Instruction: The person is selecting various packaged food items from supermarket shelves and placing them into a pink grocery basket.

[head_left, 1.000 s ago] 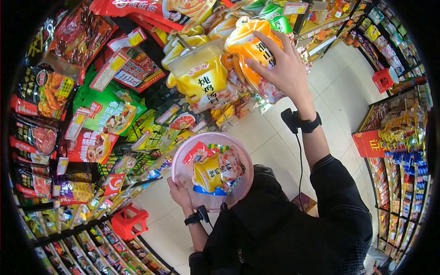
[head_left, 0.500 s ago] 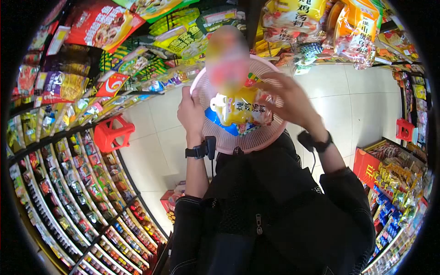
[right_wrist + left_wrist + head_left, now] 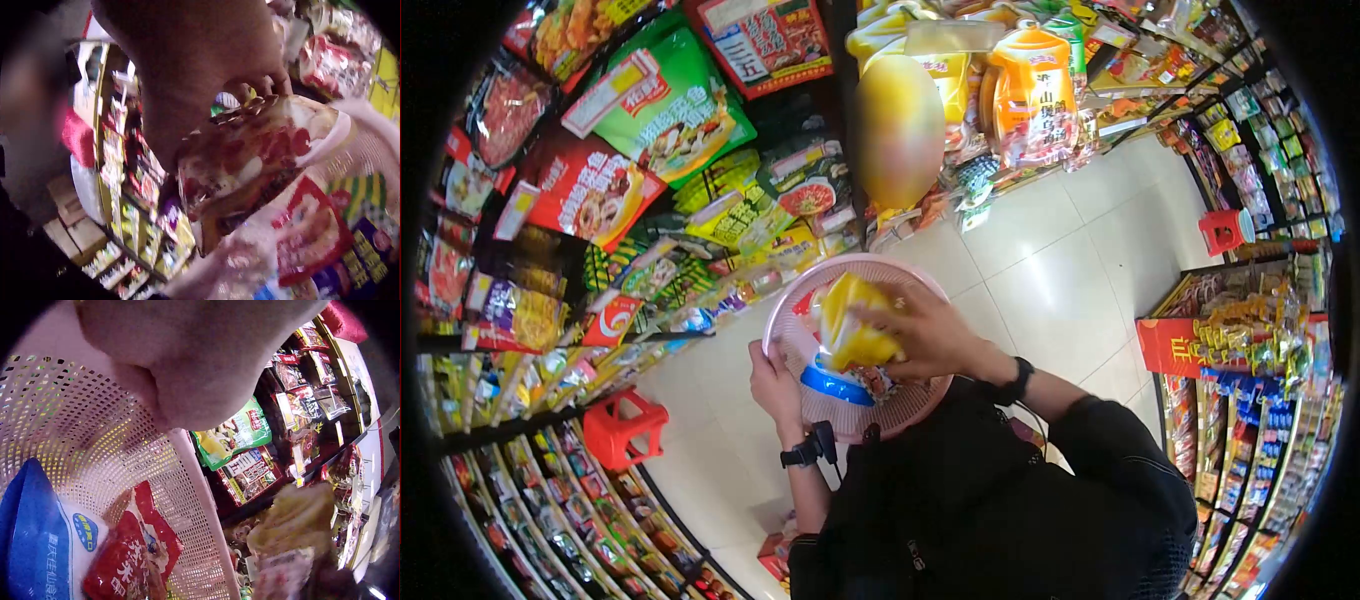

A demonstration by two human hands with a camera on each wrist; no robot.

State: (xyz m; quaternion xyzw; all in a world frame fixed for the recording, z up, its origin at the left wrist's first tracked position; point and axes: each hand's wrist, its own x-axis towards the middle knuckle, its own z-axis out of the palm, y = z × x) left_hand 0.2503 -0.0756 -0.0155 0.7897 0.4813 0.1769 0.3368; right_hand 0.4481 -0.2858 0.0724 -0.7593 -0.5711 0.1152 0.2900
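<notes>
My left hand (image 3: pixel 774 385) grips the left rim of a round pink plastic basket (image 3: pixel 772 330). The left wrist view shows this hand (image 3: pixel 200 369) curled over the rim. My right hand (image 3: pixel 940 335) holds a yellow soup seasoning packet (image 3: pixel 848 325) above the basket, and the packet is tilted and blurred. In the right wrist view, the packet's printed food picture (image 3: pixel 250 150) faces the camera, with the fingers behind its upper edge. Inside the basket lie a blue and white packet (image 3: pixel 37 537), a red packet (image 3: pixel 134 556) and a yellow-and-green striped packet (image 3: pixel 359 197).
Racks of hanging seasoning packets rise ahead, including an orange packet (image 3: pixel 1035 100) and a green packet (image 3: pixel 670 105). A red stool (image 3: pixel 625 428) stands on the left floor, and another red stool (image 3: pixel 1222 232) farther right. A red display box (image 3: pixel 1165 347) borders the tiled aisle (image 3: pixel 1050 270).
My right hand has come from the orange packet on the rack down to the basket and picked up the yellow packet lying there. The left hand stays on the rim; the head view has shifted.
</notes>
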